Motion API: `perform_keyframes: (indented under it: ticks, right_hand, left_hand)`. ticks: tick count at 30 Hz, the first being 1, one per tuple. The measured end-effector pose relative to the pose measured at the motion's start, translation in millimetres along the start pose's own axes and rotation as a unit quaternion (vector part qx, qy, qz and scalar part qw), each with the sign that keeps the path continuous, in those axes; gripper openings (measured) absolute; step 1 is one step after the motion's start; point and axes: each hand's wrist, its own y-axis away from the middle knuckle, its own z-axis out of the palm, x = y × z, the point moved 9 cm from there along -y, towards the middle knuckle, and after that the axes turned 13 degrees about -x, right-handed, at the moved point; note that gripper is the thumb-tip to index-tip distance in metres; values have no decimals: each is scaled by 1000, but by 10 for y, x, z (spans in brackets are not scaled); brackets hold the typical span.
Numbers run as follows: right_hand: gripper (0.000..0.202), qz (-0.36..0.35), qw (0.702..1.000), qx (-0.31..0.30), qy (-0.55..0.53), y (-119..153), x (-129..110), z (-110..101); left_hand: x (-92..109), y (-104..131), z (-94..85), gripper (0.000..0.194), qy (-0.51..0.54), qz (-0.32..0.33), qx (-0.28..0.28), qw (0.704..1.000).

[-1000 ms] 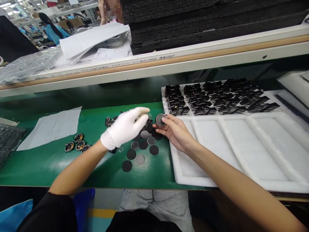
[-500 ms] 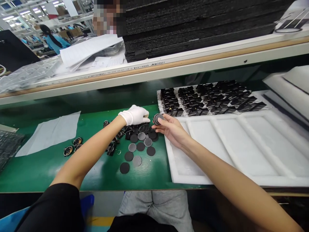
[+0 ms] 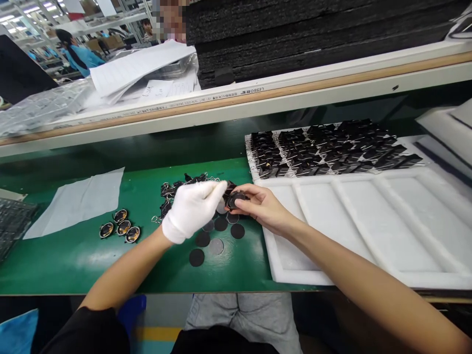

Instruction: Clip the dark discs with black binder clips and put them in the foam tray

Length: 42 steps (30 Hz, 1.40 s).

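My left hand (image 3: 195, 206), in a white glove, has its fingertips pinched at a black binder clip (image 3: 229, 189), partly hidden by the fingers. Right beside it, my bare right hand (image 3: 260, 204) grips a round piece faced with a dark disc (image 3: 236, 199), thumb lying on the disc; the clip meets this piece at its rim. Below both hands, loose black and grey discs (image 3: 216, 246) are scattered on the green table (image 3: 158, 268). Behind the glove lies a pile of black binder clips (image 3: 171, 189) with wire handles, partly covered by the hand.
Several round pieces with shiny faces (image 3: 124, 227) lie left of my forearm, near a white sheet (image 3: 79, 199). To the right are a white foam tray (image 3: 278, 276) with dividers and rows of clipped pieces (image 3: 332, 150). A shelf edge (image 3: 221, 101) crosses behind, holding papers and black foam.
My left hand has come from the clip pile toward me and now meets my right hand with a clip. The right hand's round piece is slightly lower. More shiny round pieces show at the left.
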Motion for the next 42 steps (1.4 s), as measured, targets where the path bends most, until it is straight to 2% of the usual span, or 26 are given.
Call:
perform_keyframes:
  ticks: [2,4,6,8,11,14,16,21,24,27,30,32,37,42]
  right_hand:
    - [32,-4,999,-6,41,4,2,19]
    - [29,-6,996,-16,88,11,-16,39]
    - [25,-2,992,-34,125,19,-28,72]
    - [22,3,987,-56,148,27,-29,106]
    - [20,22,979,-101,174,35,9,154]
    - [19,34,971,-132,197,43,41,164]
    - [19,40,965,-142,218,51,48,161]
    - [14,34,951,-150,268,67,2,177]
    - [15,39,967,-141,208,42,12,152]
    - [21,52,996,-64,44,3,72,7]
    - [28,56,994,46,-78,14,139,-162]
    - [31,64,989,74,-114,29,177,-186]
    - [32,73,988,74,-111,47,206,-147]
    - [32,14,994,96,-46,55,102,-180]
  left_hand:
    - [16,80,60,45,24,30,-68,997]
    - [-69,114,23,45,-10,24,-84,996]
    - [-221,113,5,41,-65,-17,-95,993]
    - [-349,109,111,42,-82,-50,-156,983]
    - [-433,157,343,51,-36,-76,-270,959]
    - [-452,208,425,55,-28,-100,-316,943]
    - [-430,214,407,57,-44,-95,-310,945]
    - [-316,228,439,61,-72,-36,-308,948]
    - [-351,215,438,57,-79,-47,-298,950]
    - [-433,178,381,53,-62,-76,-280,955]
    - [-459,153,375,51,-3,-82,-287,954]
    - [-437,160,424,50,45,-77,-308,947]
    - [-337,204,540,49,106,-49,-333,936]
    - [-341,222,585,48,139,-58,-325,934]
